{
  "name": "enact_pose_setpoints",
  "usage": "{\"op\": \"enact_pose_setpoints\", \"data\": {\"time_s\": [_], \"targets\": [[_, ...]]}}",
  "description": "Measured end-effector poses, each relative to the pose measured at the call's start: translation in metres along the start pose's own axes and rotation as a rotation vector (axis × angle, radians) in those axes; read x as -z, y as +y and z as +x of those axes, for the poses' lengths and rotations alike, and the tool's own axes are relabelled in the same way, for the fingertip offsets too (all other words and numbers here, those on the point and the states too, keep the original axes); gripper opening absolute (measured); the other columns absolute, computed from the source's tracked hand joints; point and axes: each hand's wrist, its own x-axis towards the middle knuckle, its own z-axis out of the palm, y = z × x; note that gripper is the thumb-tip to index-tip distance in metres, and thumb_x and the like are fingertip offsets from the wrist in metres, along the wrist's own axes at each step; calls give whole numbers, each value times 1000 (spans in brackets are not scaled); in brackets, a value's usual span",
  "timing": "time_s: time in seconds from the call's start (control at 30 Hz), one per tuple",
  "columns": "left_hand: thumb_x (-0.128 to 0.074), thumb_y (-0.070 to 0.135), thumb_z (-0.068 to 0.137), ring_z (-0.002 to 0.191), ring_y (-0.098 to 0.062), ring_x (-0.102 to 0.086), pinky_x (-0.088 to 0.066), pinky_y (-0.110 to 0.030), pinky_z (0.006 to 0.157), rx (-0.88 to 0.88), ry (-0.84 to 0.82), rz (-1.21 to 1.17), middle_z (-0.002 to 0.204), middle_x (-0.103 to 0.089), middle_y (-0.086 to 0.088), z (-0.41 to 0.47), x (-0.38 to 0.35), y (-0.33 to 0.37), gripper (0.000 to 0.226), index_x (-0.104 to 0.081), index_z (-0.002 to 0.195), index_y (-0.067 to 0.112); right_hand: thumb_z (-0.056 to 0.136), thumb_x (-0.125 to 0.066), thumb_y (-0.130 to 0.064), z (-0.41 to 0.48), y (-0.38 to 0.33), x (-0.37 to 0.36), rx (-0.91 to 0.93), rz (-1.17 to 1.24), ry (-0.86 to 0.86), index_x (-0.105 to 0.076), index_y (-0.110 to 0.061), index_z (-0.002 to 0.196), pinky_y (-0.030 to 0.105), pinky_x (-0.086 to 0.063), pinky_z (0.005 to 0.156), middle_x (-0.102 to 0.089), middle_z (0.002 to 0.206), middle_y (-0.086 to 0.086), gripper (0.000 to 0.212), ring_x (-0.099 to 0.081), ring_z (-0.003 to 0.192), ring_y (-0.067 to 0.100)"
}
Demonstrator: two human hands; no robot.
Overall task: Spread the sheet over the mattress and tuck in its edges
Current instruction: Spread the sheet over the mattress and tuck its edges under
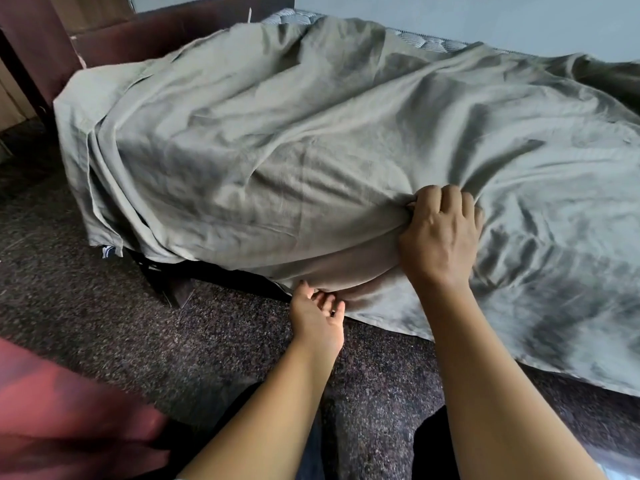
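A wrinkled grey-green sheet point(311, 133) lies draped over the mattress and hangs down its near side to the floor. A strip of bare quilted mattress point(426, 41) shows at the far edge. My right hand point(441, 237) is closed on a bunch of the sheet at the mattress's near top edge, lifting the side a little. Lower down, my left hand point(317, 318) has its fingers spread and slightly curled, fingertips touching the hanging fold of sheet near the bed's underside. It holds nothing.
A dark wooden headboard point(162, 32) stands at the far left end. A dark bed leg point(173, 289) shows under the sheet. The floor is dark speckled carpet point(104, 323). Blurred red fabric point(62, 410) fills the bottom left corner.
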Motion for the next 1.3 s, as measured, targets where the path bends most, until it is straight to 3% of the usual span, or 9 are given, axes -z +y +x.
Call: {"op": "enact_pose_setpoints", "data": {"time_s": [0.23, 0.37, 0.5, 0.63, 0.73, 0.8, 0.93, 1.07, 1.3], "targets": [[-40, 37, 97, 115, -25, -46, -36, -39, 103, 48, 11, -28, 132, -46, -15, -4, -7, 3, 47, -42, 133, 6, 78, -44, -9, 7, 1, -3, 12, -46, 32, -55, -2, 76, 41, -37, 66, -59, 78, 21, 13, -55, 73, 37], [-41, 51, 91, 128, -24, -40, -29, -41, 108, 144, -45, -53, 137, -43, -10, -1, -14, 7, 61, -41, 137, 10, 71, -53, -1, 23, 4, -1, 35, -10, 55, -54, -3, 74, 41, -34, 67, -58, 72, 20, 3, -55, 70, 38], [-41, 64, 79, 103, -23, -53, -31, -39, 103, 213, -159, -185, 122, -53, -8, 10, -38, 14, 59, -58, 106, 15, 69, -42, -5, 47, 5, 5, 71, 43, 137, -52, -4, 69, 39, -33, 66, -57, 64, 18, 10, -54, 63, 37], [-42, 87, 61, 117, -38, -54, -34, -62, 103, 190, -368, -192, 122, -63, -16, 19, -48, 5, 93, -64, 120, 19, 66, -41, -4, 52, 10, -2, 142, 50, 160, -49, -5, 66, 38, -38, 62, -54, 58, 16, 8, -54, 57, 36], [-31, 93, 62, 132, -37, -39, -27, -58, 108, 283, -248, -87, 143, -45, -15, 29, -42, 9, 107, -46, 138, 19, 66, -42, -4, 47, 10, -13, 153, 43, 125, -47, -6, 65, 38, -39, 60, -52, 56, 15, 5, -53, 54, 35], [-28, 91, 64, 139, -32, -29, -18, -56, 109, 366, -99, 0, 149, -37, -5, 29, -37, 16, 102, -41, 138, 23, 67, -42, -6, 43, 10, -17, 148, 38, 66, -47, -6, 65, 38, -40, 61, -53, 56, 16, 5, -53, 53, 34], [-39, 79, 77, 118, -36, -52, -40, -54, 88, 271, 83, 324, 132, -50, -12, 7, -20, 11, 77, -43, 129, 23, 69, -41, -9, 37, 7, -14, 135, 32, -46, -50, -7, 66, 38, -40, 63, -56, 59, 14, 10, -54, 55, 33], [-37, 58, 93, 123, -37, -48, -40, -53, 88, 311, -20, 170, 135, -46, -16, -18, -8, -18, 64, -33, 141, 17, 76, -42, -12, 37, 7, -1, 201, 49, -117, -56, -7, 74, 40, -37, 67, -60, 69, 12, 14, -57, 66, 34], [-40, 29, 100, 109, -29, -54, -43, -43, 85, 221, -254, 443, 134, -50, -14, -49, -8, -80, 34, -46, 129, 14, 88, -44, -45, 3, 61, 43, 262, -12, -138, -62, -12, 103, 43, -41, 81, -62, 100, 12, 41, -56, 92, 35]]}}
